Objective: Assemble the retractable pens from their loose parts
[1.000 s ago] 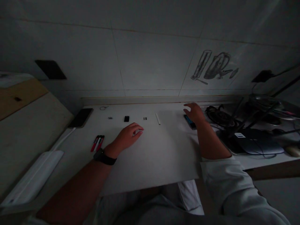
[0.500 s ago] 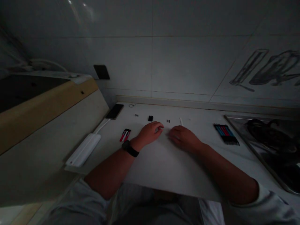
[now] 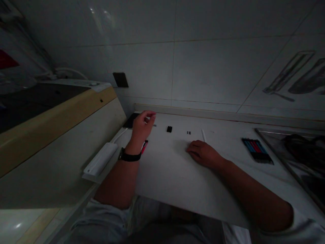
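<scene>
One tiny pale piece [image 3: 147, 118], judged light and slippery, was pinched by fingertips of the left hand [image 3: 141, 126] at ten o'clock; the right hand [image 3: 203, 154] was rested curled, its hold not discernible.

White table [image 3: 177, 179], black phone [image 3: 130, 121] and white power strip [image 3: 100, 162] along its left edge, red-and-black pens [image 3: 144, 146], small black block [image 3: 169, 129], white stick [image 3: 203, 135], blue-and-red pens [image 3: 256, 149] at right.

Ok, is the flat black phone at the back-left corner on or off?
Looks off: the flat black phone is uniformly dark, no glow; the left hand hides one end.
</scene>
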Action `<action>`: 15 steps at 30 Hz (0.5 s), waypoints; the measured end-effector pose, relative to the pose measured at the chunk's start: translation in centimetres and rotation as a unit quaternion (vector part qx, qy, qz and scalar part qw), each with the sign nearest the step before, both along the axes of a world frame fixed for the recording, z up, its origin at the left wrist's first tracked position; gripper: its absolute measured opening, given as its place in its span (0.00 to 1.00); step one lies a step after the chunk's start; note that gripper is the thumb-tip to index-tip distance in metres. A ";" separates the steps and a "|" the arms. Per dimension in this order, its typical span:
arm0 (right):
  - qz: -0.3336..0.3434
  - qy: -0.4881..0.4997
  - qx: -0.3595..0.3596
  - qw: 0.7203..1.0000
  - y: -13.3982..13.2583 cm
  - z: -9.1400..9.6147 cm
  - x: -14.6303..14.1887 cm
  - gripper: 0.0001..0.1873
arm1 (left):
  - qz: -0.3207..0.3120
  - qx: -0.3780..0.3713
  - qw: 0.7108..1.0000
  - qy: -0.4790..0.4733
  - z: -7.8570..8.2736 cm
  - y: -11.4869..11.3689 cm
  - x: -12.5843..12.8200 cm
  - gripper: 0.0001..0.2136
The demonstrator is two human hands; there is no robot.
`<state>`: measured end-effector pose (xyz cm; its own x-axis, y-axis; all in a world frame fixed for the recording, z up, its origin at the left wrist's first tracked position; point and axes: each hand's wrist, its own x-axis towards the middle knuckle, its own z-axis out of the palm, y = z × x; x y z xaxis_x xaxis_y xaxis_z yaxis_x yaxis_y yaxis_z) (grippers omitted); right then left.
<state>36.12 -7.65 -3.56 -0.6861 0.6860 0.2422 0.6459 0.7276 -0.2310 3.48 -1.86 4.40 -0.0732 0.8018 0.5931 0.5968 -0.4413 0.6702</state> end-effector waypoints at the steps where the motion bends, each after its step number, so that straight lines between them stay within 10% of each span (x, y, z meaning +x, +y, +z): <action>1: 0.001 0.001 0.000 1.000 0.0 0.0 0.0 0.14 | 0.019 0.004 1.000 -0.005 0.3 0.3 -1.1 0.10; 6: 0.006 0.018 -0.005 1.000 0.1 0.0 0.2 0.15 | 0.006 -0.132 0.984 0.121 -0.7 1.7 -5.5 0.15; 10: 0.004 0.025 -0.005 1.000 0.1 0.0 0.2 0.15 | -0.022 -0.286 0.914 0.288 -3.2 2.7 -7.3 0.18; 15: 0.011 0.014 -0.002 1.000 0.1 0.1 0.2 0.14 | -0.049 -0.320 0.880 0.349 -4.6 3.2 -7.4 0.22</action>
<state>36.29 -7.53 -3.50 -0.6934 0.6725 0.2588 0.6234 0.7400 -0.2526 -3.90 1.31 -0.23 0.2182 0.9699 -0.1081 0.9411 -0.1797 0.2865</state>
